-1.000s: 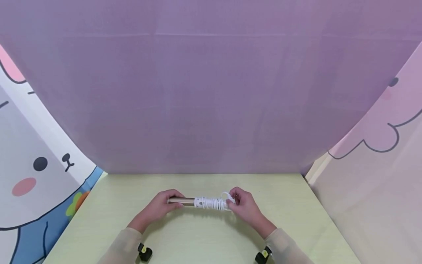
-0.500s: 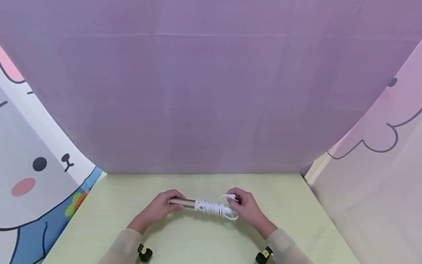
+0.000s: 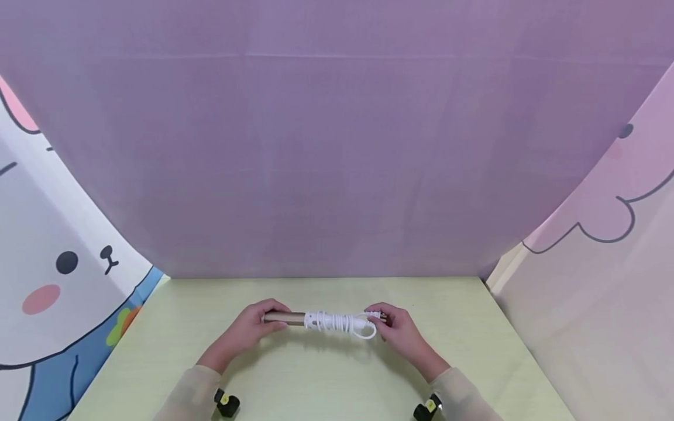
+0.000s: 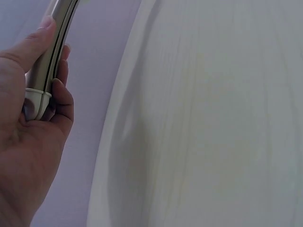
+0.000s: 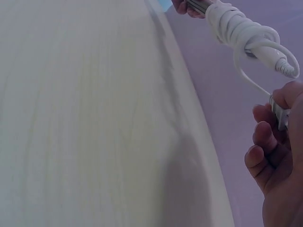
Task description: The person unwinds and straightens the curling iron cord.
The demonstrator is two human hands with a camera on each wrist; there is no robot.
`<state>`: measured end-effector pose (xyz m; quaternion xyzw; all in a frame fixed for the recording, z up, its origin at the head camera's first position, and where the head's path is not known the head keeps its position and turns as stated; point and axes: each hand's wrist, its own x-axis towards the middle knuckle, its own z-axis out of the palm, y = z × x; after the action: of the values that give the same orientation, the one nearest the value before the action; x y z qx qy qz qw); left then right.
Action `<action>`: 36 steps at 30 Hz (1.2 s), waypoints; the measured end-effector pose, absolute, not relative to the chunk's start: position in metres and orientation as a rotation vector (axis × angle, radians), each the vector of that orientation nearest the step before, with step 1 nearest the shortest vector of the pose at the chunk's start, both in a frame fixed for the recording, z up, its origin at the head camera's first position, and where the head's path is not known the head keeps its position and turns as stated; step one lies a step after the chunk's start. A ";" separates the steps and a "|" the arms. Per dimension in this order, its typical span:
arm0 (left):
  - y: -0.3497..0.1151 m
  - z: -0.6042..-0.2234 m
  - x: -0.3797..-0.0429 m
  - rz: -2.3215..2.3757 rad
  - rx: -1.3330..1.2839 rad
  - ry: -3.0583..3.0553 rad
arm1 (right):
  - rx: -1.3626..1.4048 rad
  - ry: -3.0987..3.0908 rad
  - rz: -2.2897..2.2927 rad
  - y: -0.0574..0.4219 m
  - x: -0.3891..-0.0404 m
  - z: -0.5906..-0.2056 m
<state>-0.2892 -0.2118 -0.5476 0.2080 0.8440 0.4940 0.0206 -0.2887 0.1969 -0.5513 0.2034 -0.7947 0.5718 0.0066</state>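
A hair iron with a brownish-gold barrel [image 3: 296,318] and a white handle is held level above the table. Its white cord [image 3: 337,322] is wound several times round the handle. My left hand [image 3: 251,328] grips the far left end of the barrel; in the left wrist view, thumb and fingers close round it beside its pale, shiny tip [image 4: 37,103]. Between thumb and index finger my right hand [image 3: 399,331] pinches the cord's white plug [image 5: 280,113], off the handle's end. A loose cord loop [image 5: 291,59] hangs between the plug and the wound turns.
The pale wood-grain table [image 3: 326,386] spreads beneath both hands. A purple cloth [image 3: 337,146] rises behind its back edge. Cartoon-printed cloths [image 3: 42,234] stand at the left and right sides.
The plug has turned in my right fingers, and a cord loop has come out below the handle's end. The hair iron tilted briefly, then levelled and shifted slightly left.
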 end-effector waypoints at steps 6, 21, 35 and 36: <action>-0.215 -0.548 -0.289 1.566 0.560 2.655 | 0.634 -2.496 1.807 0.199 -0.288 -0.555; -0.219 -0.548 -0.293 1.733 0.448 2.679 | 0.906 -2.497 1.619 0.194 -0.281 -0.562; -0.218 -0.555 -0.296 1.638 0.498 2.720 | 0.985 -2.191 1.345 0.195 -0.279 -0.537; -0.218 -0.556 -0.296 1.632 0.501 2.720 | 0.980 -2.172 1.330 0.195 -0.280 -0.536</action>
<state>-0.2957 -0.2179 -0.5561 0.1560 0.8464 0.5079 -0.0352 -0.2803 0.1951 -0.5360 0.3516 -0.7791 0.4770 0.2048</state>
